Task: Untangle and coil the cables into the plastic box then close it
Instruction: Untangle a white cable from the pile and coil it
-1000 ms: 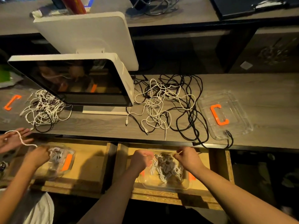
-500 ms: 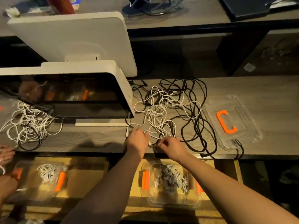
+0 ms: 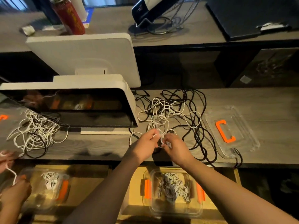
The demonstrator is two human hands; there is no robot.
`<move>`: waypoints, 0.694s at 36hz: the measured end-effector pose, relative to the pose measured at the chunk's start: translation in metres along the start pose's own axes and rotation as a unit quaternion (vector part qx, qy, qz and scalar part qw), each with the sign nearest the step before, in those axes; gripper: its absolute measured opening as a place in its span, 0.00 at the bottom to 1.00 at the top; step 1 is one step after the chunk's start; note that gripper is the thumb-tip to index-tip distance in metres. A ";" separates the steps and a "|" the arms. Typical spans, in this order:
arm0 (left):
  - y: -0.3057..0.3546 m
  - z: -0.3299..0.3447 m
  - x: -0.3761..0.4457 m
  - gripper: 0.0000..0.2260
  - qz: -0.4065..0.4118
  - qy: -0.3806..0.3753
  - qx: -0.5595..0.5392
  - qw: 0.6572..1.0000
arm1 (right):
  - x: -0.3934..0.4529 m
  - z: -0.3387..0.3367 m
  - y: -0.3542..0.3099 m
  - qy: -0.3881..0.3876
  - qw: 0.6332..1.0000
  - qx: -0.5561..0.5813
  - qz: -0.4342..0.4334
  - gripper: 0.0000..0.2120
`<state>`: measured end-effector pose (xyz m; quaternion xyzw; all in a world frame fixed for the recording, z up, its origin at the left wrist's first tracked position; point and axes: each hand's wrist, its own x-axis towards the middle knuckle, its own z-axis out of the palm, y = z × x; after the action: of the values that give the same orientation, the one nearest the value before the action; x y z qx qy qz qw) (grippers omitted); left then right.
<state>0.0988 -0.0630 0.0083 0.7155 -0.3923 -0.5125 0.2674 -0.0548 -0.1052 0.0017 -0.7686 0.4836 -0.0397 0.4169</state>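
A tangle of white and black cables (image 3: 171,113) lies on the grey desk (image 3: 242,101). At the tangle's near edge my left hand (image 3: 145,145) and my right hand (image 3: 174,147) both pinch a white cable, fingers curled round it. Below the desk edge, in an open wooden drawer, sits the clear plastic box (image 3: 173,210) with orange clips, holding coiled white cables. Its clear lid (image 3: 233,131) with an orange handle lies on the desk at the right, over the end of a black cable.
A white monitor (image 3: 90,88) stands left of the tangle. Another person's hands (image 3: 14,193) at the left work a white cable above a second clear box (image 3: 47,188). A second cable pile (image 3: 34,133) lies at the left. A red bottle (image 3: 69,15) stands at the back.
My hands left the box in the drawer, rose to the desk and took hold of a white cable at the tangle's near edge. The view tilted up.
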 end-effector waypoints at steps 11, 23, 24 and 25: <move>0.071 -0.007 -0.074 0.09 0.020 0.148 -0.181 0.972 | -0.050 -0.063 -0.050 0.034 0.998 0.044 -0.036 0.07; 0.084 0.002 -0.152 0.10 0.028 0.234 -0.233 0.943 | -0.083 -0.136 -0.019 0.046 0.993 -0.110 -0.026 0.09; 0.084 0.001 -0.153 0.10 0.027 0.242 -0.241 0.939 | -0.083 -0.141 -0.014 0.054 0.992 -0.114 -0.021 0.07; 0.084 0.001 -0.153 0.10 0.028 0.248 -0.248 0.936 | -0.083 -0.145 -0.009 0.064 0.991 -0.118 -0.017 0.06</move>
<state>0.0485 0.0188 0.1541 0.7196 -0.1933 -0.3919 0.5397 -0.1598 -0.1262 0.1308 -0.8167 0.4970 -0.0383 0.2908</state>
